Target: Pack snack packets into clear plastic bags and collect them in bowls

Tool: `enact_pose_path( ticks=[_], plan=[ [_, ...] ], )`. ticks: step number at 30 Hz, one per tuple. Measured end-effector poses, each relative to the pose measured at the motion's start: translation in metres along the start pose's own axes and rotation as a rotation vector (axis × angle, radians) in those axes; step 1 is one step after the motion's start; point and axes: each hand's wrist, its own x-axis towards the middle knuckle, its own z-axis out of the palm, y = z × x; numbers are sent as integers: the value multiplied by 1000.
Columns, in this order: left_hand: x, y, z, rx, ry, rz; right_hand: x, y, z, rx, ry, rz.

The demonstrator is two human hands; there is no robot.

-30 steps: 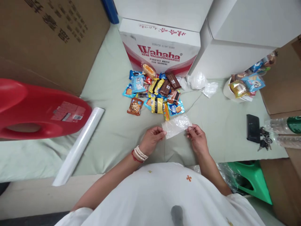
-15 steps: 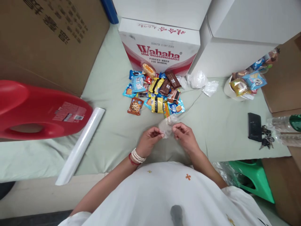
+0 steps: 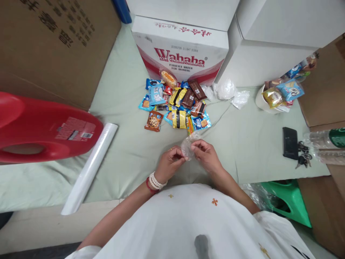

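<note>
Between my hands is a small clear plastic bag point(image 3: 188, 145), crumpled and see-through. My left hand point(image 3: 171, 162) pinches its lower left edge between thumb and fingers. On the other side, my right hand point(image 3: 206, 154) is closed on the bag's right edge. Just beyond the bag lies a heap of wrapped snacks: a brown cookie packet point(image 3: 153, 121), a yellow-and-black packet point(image 3: 179, 119), a light blue packet point(image 3: 156, 94), dark brown packets point(image 3: 197, 90) and several others. A bread roll in clear wrap point(image 3: 168, 78) rests at the heap's back.
Behind the heap stands a Wahaha water carton point(image 3: 180, 54). Crumpled clear bags point(image 3: 225, 90) lie right of it, then a white tub point(image 3: 261, 100) of snacks. A black wallet point(image 3: 290, 143) and keys point(image 3: 304, 156) are far right. A red jug point(image 3: 54, 129) and plastic roll point(image 3: 90, 169) are left.
My right hand has moved a little left, closer to my left hand, and the bag between them has bunched narrower. The whole view has shifted slightly.
</note>
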Motion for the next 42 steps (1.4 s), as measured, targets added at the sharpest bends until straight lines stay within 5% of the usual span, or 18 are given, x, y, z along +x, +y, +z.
enact_pose_path(
  ticks=[8,15,21,25,27,30,32,38,42],
  plan=[
    [-8,-12,-24,-236,235,-203,-7,-14,-32,224,113,-11],
    [-8,-14,-50,126,382,-105,-26,-4,-66,262,155,-39],
    [25,13,-83,493,687,288,-44,0,-72,-52,-41,-166],
    [36,20,-88,547,871,212,-43,3,-67,-381,-93,-384],
    [27,19,-78,440,782,49,-41,7,-64,-513,-143,-475],
    [8,22,-46,241,359,-137,-41,15,-58,-647,-228,-557],
    [1,28,-20,178,177,-136,-40,20,-53,-718,-249,-597],
    [23,30,24,350,-18,-60,-42,22,-47,-797,-226,-607],
    [34,19,23,1,-120,-265,-53,23,-56,-714,-107,-512]
  ],
)
